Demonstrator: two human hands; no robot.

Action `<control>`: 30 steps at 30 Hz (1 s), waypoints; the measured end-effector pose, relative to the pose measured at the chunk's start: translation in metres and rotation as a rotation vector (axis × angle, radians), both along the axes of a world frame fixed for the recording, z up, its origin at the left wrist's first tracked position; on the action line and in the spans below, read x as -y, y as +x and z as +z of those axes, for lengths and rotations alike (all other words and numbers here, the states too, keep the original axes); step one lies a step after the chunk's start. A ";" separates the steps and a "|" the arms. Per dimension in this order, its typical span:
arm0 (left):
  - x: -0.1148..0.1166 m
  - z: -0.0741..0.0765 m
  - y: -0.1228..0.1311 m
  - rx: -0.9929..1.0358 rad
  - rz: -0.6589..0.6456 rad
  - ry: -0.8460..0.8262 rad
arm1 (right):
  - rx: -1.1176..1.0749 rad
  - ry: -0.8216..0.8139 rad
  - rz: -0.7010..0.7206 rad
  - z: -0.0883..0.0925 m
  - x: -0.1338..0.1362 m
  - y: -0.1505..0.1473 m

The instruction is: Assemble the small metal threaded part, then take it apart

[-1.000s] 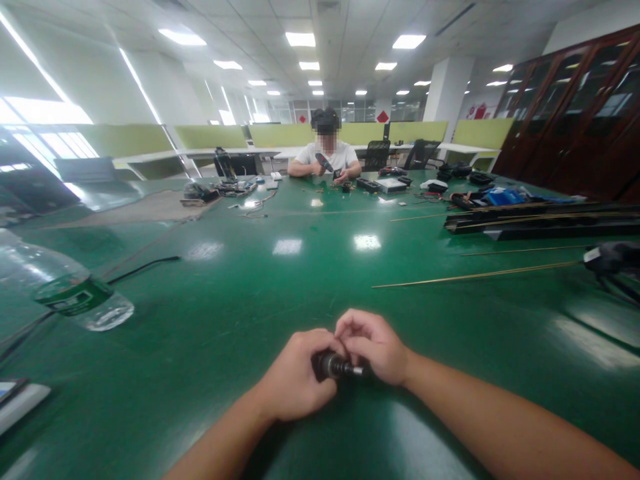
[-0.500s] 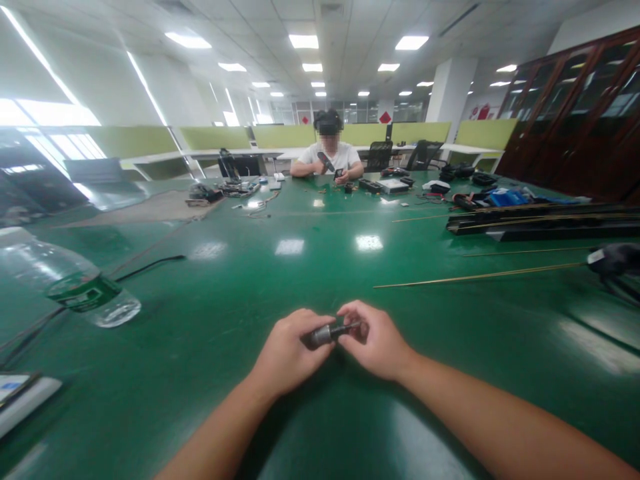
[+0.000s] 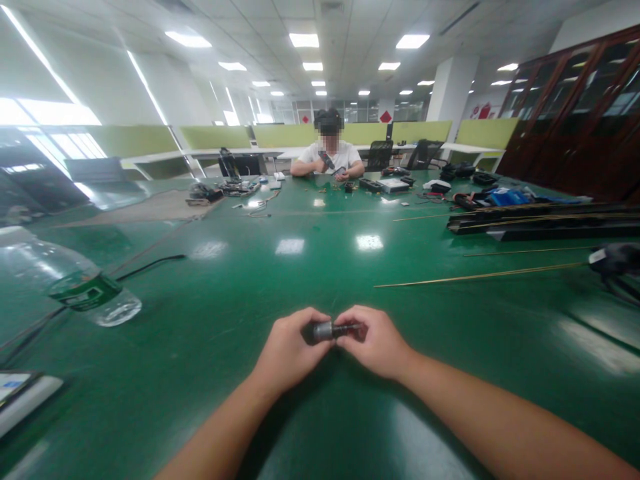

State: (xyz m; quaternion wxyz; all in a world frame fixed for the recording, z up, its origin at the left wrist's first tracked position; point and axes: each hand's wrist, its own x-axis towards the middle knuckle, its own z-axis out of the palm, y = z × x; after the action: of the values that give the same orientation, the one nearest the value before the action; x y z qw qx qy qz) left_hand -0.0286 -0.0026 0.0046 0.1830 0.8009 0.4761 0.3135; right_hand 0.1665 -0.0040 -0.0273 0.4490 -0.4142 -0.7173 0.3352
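Note:
Low over the green table [image 3: 330, 273], my left hand [image 3: 289, 347] is closed around the wide end of a small dark cylindrical part with a silver-grey band [image 3: 323, 331]. Its kind is not clear. From the band a narrower dark end runs to the right, and my right hand [image 3: 376, 341] pinches it between thumb and fingers. The part lies almost level between the two hands, whose fingertips are nearly touching. The fingers hide both its tips.
A plastic bottle [image 3: 95, 293] lies at the left, near a black cable [image 3: 150, 267]. Thin brass-coloured rods [image 3: 475, 275] and black channels [image 3: 550, 223] extend at the right. Across the table sits a person [image 3: 327, 157] holding something dark, with electronic parts nearby.
The cylindrical part has swung from a slight tilt to nearly level. My right hand has shifted slightly down, and its fingers have closed in around the narrow end.

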 end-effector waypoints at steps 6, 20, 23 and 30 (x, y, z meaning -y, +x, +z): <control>0.000 -0.001 0.001 0.019 0.005 0.038 | -0.074 -0.091 0.014 -0.007 -0.003 -0.002; 0.002 0.000 0.002 0.013 0.048 0.020 | -0.083 -0.149 0.012 -0.004 -0.002 -0.003; 0.002 0.000 0.002 0.014 0.055 0.018 | -0.086 -0.151 0.012 -0.004 -0.002 -0.003; 0.002 0.001 0.001 0.010 0.054 0.017 | -0.052 -0.139 0.002 -0.003 -0.002 -0.001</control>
State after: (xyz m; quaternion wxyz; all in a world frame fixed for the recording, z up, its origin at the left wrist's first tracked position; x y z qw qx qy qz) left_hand -0.0273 -0.0042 0.0058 0.1700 0.7877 0.4942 0.3262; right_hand 0.1650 -0.0019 -0.0307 0.4369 -0.4348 -0.6809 0.3955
